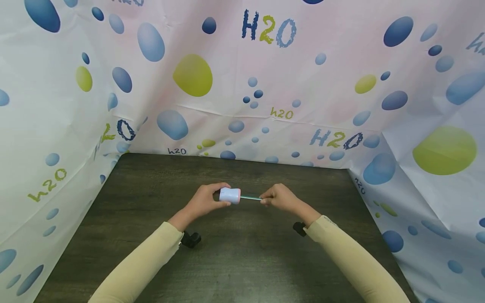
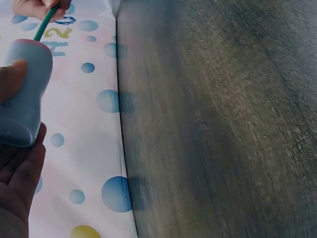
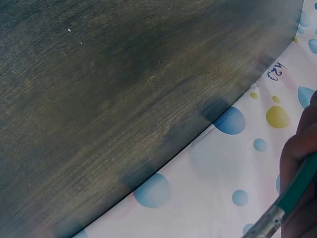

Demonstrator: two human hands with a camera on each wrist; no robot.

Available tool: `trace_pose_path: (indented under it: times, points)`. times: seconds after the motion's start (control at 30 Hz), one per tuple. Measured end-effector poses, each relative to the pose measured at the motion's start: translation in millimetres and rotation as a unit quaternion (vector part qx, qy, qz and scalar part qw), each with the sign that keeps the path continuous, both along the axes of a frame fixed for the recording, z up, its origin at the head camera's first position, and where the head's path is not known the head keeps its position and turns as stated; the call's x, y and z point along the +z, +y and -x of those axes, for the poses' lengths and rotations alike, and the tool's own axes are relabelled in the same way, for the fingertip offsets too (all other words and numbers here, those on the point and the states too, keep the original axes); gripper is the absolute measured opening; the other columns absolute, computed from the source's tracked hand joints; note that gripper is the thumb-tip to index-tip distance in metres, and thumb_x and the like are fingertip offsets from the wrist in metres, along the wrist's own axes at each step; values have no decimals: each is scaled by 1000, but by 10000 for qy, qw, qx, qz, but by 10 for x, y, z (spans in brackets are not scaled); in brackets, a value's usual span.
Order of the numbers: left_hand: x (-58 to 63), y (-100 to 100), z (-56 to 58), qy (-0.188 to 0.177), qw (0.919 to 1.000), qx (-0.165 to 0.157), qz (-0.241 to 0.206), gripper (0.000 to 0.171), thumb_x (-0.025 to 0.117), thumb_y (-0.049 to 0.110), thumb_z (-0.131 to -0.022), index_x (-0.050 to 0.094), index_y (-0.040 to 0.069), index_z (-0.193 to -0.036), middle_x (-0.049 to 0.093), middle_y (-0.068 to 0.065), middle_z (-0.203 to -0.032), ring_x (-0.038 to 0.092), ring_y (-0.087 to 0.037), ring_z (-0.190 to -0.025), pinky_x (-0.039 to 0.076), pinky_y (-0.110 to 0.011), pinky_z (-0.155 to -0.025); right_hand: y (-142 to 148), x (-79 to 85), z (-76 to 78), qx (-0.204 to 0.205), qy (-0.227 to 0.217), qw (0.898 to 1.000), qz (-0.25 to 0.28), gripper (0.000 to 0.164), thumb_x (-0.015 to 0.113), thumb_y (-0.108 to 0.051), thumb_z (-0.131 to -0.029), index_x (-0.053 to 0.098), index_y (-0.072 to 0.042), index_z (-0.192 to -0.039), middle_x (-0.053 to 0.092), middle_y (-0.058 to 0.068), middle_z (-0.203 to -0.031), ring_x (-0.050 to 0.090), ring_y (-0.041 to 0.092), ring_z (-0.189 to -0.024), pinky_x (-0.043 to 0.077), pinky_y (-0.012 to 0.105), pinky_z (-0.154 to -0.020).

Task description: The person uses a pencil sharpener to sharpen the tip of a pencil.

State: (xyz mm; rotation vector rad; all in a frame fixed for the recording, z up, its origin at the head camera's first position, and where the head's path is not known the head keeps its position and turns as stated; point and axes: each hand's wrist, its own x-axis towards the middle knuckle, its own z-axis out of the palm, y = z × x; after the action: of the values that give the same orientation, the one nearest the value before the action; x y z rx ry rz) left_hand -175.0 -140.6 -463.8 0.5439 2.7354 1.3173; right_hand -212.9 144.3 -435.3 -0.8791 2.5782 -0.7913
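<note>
A pale blue, waisted pencil sharpener [image 1: 229, 195] with a pink rim lies on its side in the air over the table in the head view. My left hand [image 1: 206, 198] grips its rounded back end between thumb and fingers. A thin green pencil [image 1: 251, 198] meets the sharpener's pink-rimmed end. My right hand [image 1: 279, 198] pinches the pencil at its other end. The left wrist view shows the sharpener [image 2: 29, 89] against the left thumb, with the pencil [image 2: 45, 22] leading up to the right fingers. A silvery section of the pencil [image 3: 267, 223] appears in the right wrist view.
Below the hands spreads a dark wood-grain table [image 1: 242, 261]. White sheeting [image 1: 227, 75] printed with blue and green drops and H2O lettering stands behind it and along both sides. A black wrist mount [image 1: 191, 240] sits under the left forearm, another [image 1: 299, 228] under the right.
</note>
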Motion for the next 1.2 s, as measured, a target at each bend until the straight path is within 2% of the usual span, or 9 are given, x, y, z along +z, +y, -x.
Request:
trace_pose_path:
  times: [0.13, 0.27, 0.37, 0.5, 0.67, 0.83, 0.97, 1.07, 1.2]
  points:
    - [-22, 13, -17, 171, 9998, 68, 47, 46, 83, 15, -87, 68, 5, -129, 73, -19, -122, 71, -28, -102, 60, -41, -83, 13, 22, 33, 117, -243, 9996, 55, 21, 65, -10, -99, 82, 0, -91, 76, 23, -114, 23, 5, -44, 23, 21, -49]
    - [-73, 22, -20, 345, 9993, 136, -4, 46, 83, 14, -86, 68, 4, -128, 72, -20, -126, 71, -31, -107, 60, -48, -89, 11, 31, 59, 155, -339, 9993, 41, 23, 64, -9, -100, 81, 0, -89, 76, 23, -115, 31, 6, -44, 30, 21, -51]
    - [-99, 32, -22, 435, 9988, 175, -153, 46, 84, 11, -85, 67, 4, -128, 69, -20, -130, 69, -33, -111, 59, -51, -93, -4, 28, 51, 69, -141, 9999, -42, 21, 64, -11, -100, 80, 2, -99, 78, 21, -107, 52, 11, -49, 41, 21, -55]
    - [-100, 47, -25, 502, 9981, 170, -313, 45, 83, 8, -85, 65, 4, -126, 67, -19, -131, 68, -34, -112, 59, -50, -95, -25, 27, 4, -234, 179, 9993, -209, 25, 65, -13, -99, 76, 3, -116, 79, 18, -101, 75, 24, -79, 59, 27, -68]
    - [-96, 49, -4, 439, 9986, 76, -300, 48, 84, 10, -85, 63, 5, -128, 66, -18, -130, 66, -32, -112, 58, -49, -95, -17, 16, -42, -530, 365, 9976, -259, 27, 66, -13, -99, 75, 2, -119, 79, 18, -108, 77, 26, -91, 63, 34, -76]
    - [-29, 43, 58, -297, 9966, -6, -762, 55, 77, 15, -92, 56, 2, -142, 58, -23, -145, 61, -40, -127, 53, -54, -105, -5, 23, -102, -547, 1185, 9910, -286, 27, 68, -13, -96, 76, 2, -117, 80, 17, -102, 77, 23, -81, 62, 31, -69]
    - [0, 33, 111, -1061, 9904, 272, -846, 49, 63, 25, -103, 54, 3, -146, 53, -24, -151, 54, -43, -138, 49, -55, -111, -21, -2, -140, -416, 2307, 9714, -385, 22, 73, -13, -92, 79, -2, -110, 81, 13, -97, 76, 21, -76, 60, 29, -63]
    - [-8, 30, 144, -1552, 9858, 289, -576, 49, 53, 36, -107, 56, 2, -143, 59, -25, -142, 59, -42, -130, 52, -55, -108, -36, -26, -157, -380, 2980, 9530, -404, 19, 77, -13, -88, 81, -5, -105, 81, 10, -94, 76, 19, -75, 59, 28, -59]
    - [-36, 22, 160, -2345, 9688, 146, -789, 51, 48, 41, -108, 61, -4, -130, 69, -22, -121, 68, -38, -117, 54, -53, -105, -47, -35, -166, -428, 3400, 9386, -404, 17, 79, -15, -85, 82, -8, -101, 81, 7, -91, 76, 18, -74, 55, 25, -54]
